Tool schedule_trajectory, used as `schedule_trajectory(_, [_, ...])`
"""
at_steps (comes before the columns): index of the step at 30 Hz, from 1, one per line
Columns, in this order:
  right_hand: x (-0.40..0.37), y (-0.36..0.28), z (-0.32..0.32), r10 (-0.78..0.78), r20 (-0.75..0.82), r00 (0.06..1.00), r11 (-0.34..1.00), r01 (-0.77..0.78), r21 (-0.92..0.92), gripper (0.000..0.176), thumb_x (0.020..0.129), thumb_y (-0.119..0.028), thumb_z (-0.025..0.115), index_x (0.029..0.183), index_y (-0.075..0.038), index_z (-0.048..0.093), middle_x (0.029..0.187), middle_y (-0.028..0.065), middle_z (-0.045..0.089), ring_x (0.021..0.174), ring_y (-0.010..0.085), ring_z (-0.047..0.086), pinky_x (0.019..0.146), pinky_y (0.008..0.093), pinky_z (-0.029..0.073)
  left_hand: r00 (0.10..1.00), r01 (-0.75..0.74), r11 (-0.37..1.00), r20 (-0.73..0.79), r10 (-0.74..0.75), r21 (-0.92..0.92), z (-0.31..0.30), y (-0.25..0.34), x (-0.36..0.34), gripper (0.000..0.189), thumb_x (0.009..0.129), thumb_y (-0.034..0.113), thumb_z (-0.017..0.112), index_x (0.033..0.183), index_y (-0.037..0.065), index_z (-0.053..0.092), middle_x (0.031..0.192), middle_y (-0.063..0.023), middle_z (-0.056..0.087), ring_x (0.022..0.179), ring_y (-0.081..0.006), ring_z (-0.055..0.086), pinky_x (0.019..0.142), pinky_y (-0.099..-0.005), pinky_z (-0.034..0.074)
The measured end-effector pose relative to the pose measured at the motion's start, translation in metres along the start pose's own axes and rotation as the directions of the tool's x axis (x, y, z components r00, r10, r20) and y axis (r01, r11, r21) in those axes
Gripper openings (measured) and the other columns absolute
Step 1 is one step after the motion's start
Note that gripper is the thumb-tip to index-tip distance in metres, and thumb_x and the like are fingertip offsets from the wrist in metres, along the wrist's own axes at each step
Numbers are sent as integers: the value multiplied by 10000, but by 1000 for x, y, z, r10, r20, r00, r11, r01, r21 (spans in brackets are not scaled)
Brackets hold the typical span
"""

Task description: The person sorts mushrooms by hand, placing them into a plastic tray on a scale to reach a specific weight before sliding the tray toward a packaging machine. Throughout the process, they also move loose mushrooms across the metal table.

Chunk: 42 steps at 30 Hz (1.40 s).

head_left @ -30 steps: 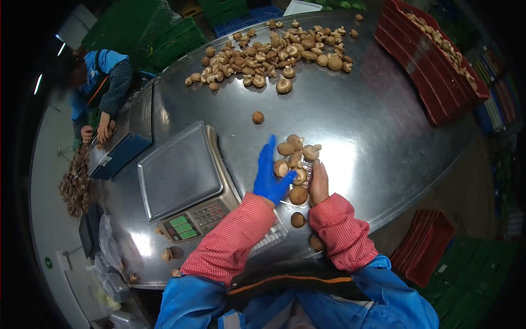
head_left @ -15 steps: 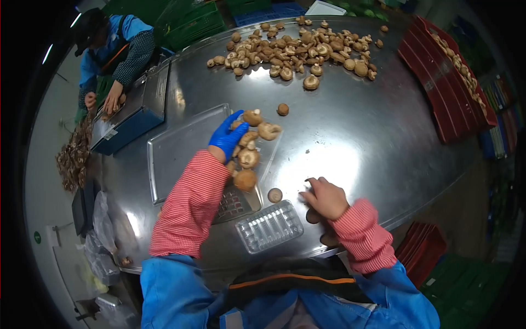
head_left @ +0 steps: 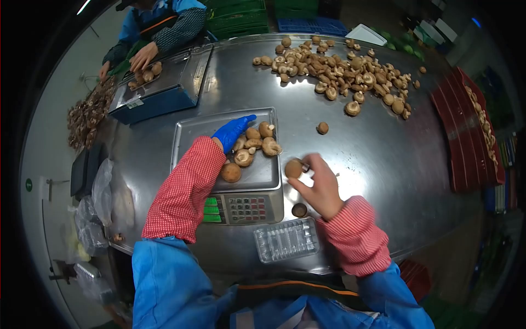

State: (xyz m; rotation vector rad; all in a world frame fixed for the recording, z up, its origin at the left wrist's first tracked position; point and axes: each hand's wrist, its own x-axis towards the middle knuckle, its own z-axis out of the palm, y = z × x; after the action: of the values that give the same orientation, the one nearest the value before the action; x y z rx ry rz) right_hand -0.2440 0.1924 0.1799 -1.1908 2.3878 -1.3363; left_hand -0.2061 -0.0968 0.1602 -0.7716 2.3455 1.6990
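Observation:
My left hand, in a blue glove, lies with fingers stretched out along the back-left side of several shiitake mushrooms. They sit on the metal pan of a weighing scale with a green-lit display. Bare of any glove, my right hand pinches a single mushroom between thumb and fingers, just right of the pan. Below that hand another mushroom rests cap up on the table. A clear plastic tray stands nearest my body, in front of the scale.
A large heap of mushrooms spreads across the back of the steel table, with one loose mushroom nearer. At right stands a red crate of mushrooms. Across at left, a co-worker's hand touches mushrooms on another scale.
My left hand has come down onto the pan with its mushrooms and opened out. My right hand has picked up a mushroom and moved toward the scale. The view has shifted.

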Motion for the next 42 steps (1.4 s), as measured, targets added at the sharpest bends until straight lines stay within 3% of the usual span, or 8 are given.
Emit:
schedule_trajectory(3, [49,-20,44,-249,24,968,962,250,-113,380,707,-178,737,985,-55,508,902,130,545,906,306,527,776,403,424,982,182,905,20,-188,-386,-1,-13,5,528,929,445,456,1343,118,471,1253,-156,512,1177,-261,482,1044,-382,361])
schedule_trajectory(7, [61,-16,60,-433,-13,902,860,408,-307,282,707,-177,724,896,-76,539,888,121,530,920,299,515,760,401,417,980,-47,963,-197,-6,-265,-16,-31,-3,483,919,459,457,1309,181,517,1220,-127,523,1088,-219,532,1019,-348,374])
schedule_trajectory(11, [73,41,26,-308,-226,924,897,203,-392,237,767,-163,660,962,-59,577,915,148,524,812,304,540,697,397,452,870,-202,961,-485,87,-190,-38,-53,-50,471,982,449,335,1250,145,574,1054,-98,588,980,-177,544,899,-323,434])
schedule_trajectory(14, [97,102,9,237,-172,956,794,-293,-533,367,847,-261,634,1142,-79,512,961,172,535,874,340,579,728,429,483,822,-161,951,-570,-19,-263,-48,-78,-86,471,990,442,322,1179,119,609,875,-33,575,803,-119,526,749,-268,451])
schedule_trajectory(20, [112,231,43,17,28,999,965,-9,-261,385,850,-212,622,1191,-69,512,918,184,609,840,312,616,694,401,499,818,-65,976,-571,-66,-206,-31,-105,-152,359,986,334,397,1031,91,658,733,18,534,656,-82,492,618,-216,423])
schedule_trajectory(23, [108,133,29,271,-5,963,962,-271,-26,333,841,-184,617,1144,-66,546,905,157,636,774,245,627,663,354,502,799,-57,968,-592,-102,-244,-21,-109,-159,288,975,262,442,1010,82,663,740,13,536,657,-73,487,616,-214,423])
schedule_trajectory(33, [102,-43,97,-616,246,748,654,660,-369,311,756,-199,669,1047,-134,580,909,96,546,923,270,540,750,374,432,822,-68,984,-568,-37,-164,14,-103,-162,227,959,210,486,1019,63,648,762,-1,566,682,-74,500,658,-219,437])
schedule_trajectory(42, [-15,-6,41,-431,252,867,843,486,-230,127,775,-130,655,855,-57,589,767,106,543,731,277,558,618,379,450,795,-78,976,-604,-63,-204,-2,-108,-178,198,942,181,515,1021,52,643,769,-11,580,691,-78,515,662,-219,446])
